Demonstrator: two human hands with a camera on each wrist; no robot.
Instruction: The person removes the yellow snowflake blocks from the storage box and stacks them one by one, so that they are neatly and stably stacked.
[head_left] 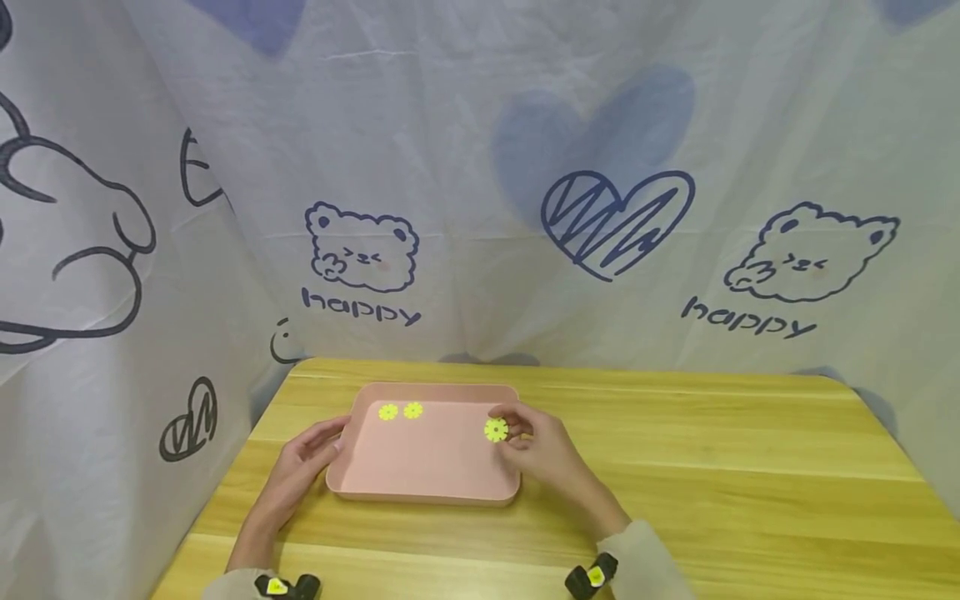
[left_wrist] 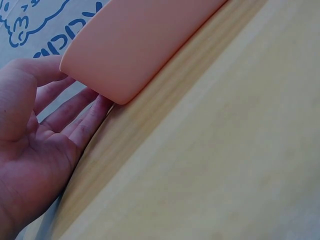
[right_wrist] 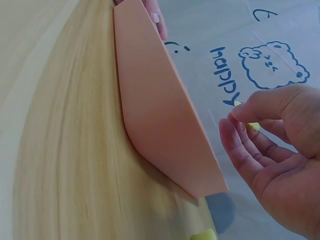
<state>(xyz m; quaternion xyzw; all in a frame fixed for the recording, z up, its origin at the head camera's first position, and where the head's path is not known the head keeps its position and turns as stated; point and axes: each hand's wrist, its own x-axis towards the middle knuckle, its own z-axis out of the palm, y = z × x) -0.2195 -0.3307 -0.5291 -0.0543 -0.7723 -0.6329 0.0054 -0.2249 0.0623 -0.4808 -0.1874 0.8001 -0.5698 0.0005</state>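
Note:
A shallow pink tray (head_left: 423, 467) lies on the table. My left hand (head_left: 296, 467) holds its left side, thumb at the rim and fingers along the outer wall; the left wrist view shows the fingers low against the tray's end. Over the right end of the tray, my right hand (head_left: 543, 446) pinches a yellow notched snowflake disc (head_left: 496, 430) with a small centre hole. Fingers hide most of that disc in the right wrist view. Two more yellow snowflake discs (head_left: 387, 412) lie side by side inside the tray, near its far left corner.
The wood-grain table (head_left: 712, 483) extends to the right of the tray. A white curtain (head_left: 465, 167) with blue hearts and bear drawings hangs behind and to the left. Black straps (head_left: 592, 577) with yellow patches sit on both wrists.

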